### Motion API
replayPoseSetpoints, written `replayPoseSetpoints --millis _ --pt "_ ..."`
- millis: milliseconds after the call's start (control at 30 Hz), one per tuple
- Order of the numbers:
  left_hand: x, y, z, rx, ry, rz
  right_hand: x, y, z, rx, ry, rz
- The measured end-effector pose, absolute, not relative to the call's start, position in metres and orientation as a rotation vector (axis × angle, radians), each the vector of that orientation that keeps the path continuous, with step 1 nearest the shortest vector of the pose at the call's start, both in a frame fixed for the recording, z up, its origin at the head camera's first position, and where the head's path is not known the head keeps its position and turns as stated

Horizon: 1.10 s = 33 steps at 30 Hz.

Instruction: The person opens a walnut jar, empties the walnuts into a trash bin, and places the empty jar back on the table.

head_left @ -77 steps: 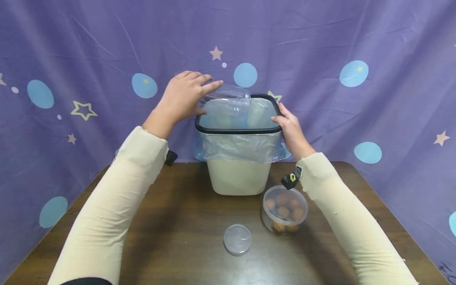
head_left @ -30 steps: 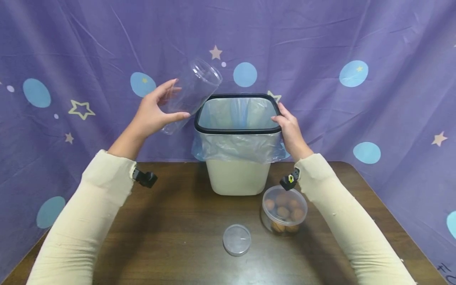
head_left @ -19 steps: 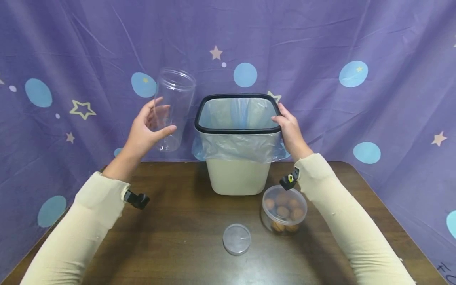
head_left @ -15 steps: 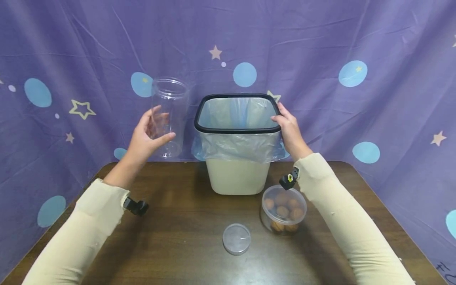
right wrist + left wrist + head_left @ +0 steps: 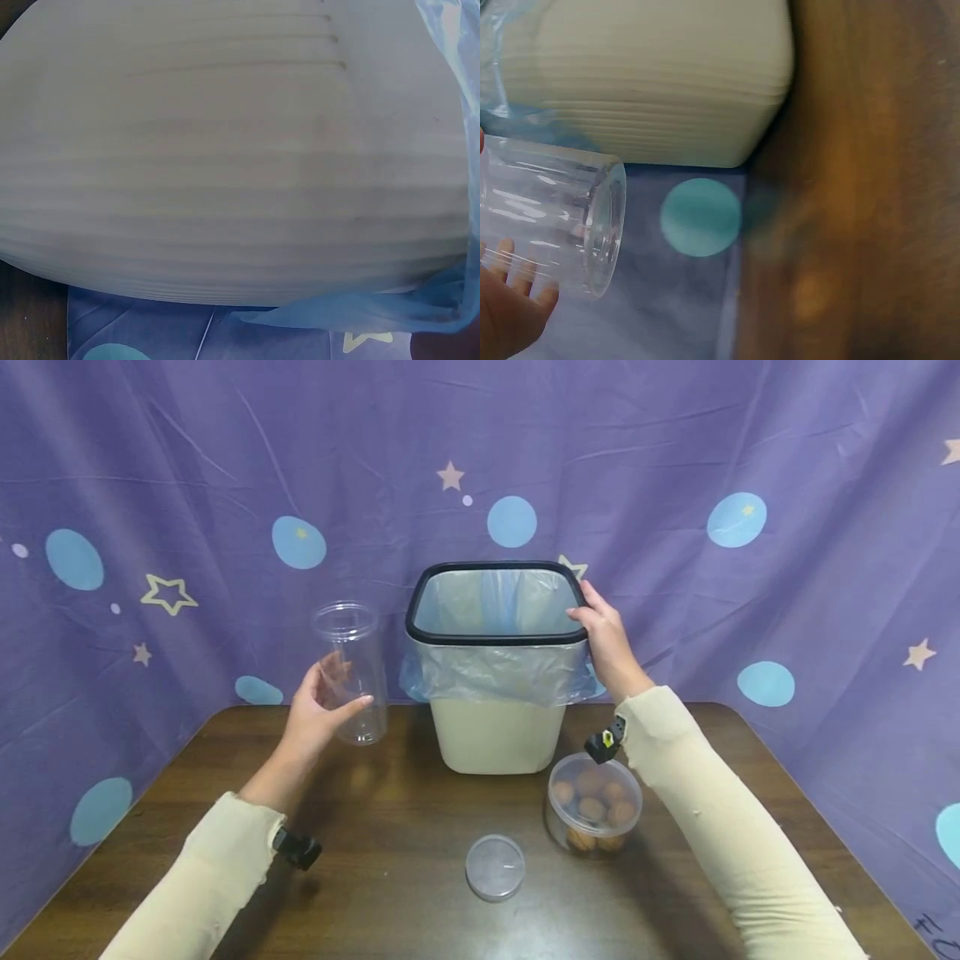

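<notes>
My left hand [image 5: 318, 714] grips a tall clear plastic jar [image 5: 363, 664] by its side, thumb in front and fingers behind. The jar is upright and uncapped, nothing shows inside it, and in the left wrist view its round base hangs over the table's back part. To its right stands a cream trash bin [image 5: 498, 739] with a black rim and a thin bluish bag [image 5: 502, 672] folded over the outside. My right hand [image 5: 611, 643] holds the bin's right rim, thumb over the inner edge. The right wrist view shows the bin's side wall [image 5: 225, 165] but no hand.
A round clear tub [image 5: 592, 806] of brown, walnut-like balls sits under the right forearm, near the bin's front. A small clear round lid [image 5: 495, 867] lies on the brown wooden table [image 5: 390, 827]. A purple curtain [image 5: 637, 460] hangs close behind.
My left hand has taken the jar from over the bin mouth, turned it from lying sideways to upright, and lowered it left of the bin. The right hand stays on the rim.
</notes>
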State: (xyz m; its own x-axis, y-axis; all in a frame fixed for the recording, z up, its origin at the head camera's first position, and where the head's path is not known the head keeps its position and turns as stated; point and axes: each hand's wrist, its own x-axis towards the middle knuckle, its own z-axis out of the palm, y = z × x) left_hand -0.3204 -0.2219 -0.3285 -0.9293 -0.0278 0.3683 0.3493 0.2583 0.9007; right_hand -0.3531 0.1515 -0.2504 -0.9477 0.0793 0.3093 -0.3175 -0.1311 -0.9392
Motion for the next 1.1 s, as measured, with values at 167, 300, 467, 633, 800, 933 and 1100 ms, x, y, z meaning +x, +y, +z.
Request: replayPoseSetpoints --millis 167,300,467,633,800,933,1100 --pt "-0.324 -0.219 -0.352 -0.189 -2.249 -1.704 -0.353 0.153 -0.25 0.26 -1.862 2.167" --pt "-0.327 -0.215 -0.369 -0.122 -2.238 -1.745 -0.352 0.153 -0.251 0.253 -1.86 2.172" --pt "-0.329 -0.213 -0.382 -0.012 -2.201 -1.791 -0.352 0.153 -0.251 0.267 -1.864 2.174" --pt "-0.33 -0.213 -0.388 0.04 -2.195 -1.827 -0.353 0.153 -0.251 0.263 -1.856 2.181" --pt "-0.33 -0.211 -0.393 0.04 -2.252 -1.818 -0.353 0.153 -0.251 0.273 -1.851 2.178" --pt "-0.331 -0.21 -0.396 0.017 -2.253 -1.834 -0.353 0.153 -0.251 0.277 -1.856 2.17" --pt "-0.332 -0.21 -0.399 0.034 -2.232 -1.858 -0.353 0.152 -0.252 0.275 -1.875 2.153"
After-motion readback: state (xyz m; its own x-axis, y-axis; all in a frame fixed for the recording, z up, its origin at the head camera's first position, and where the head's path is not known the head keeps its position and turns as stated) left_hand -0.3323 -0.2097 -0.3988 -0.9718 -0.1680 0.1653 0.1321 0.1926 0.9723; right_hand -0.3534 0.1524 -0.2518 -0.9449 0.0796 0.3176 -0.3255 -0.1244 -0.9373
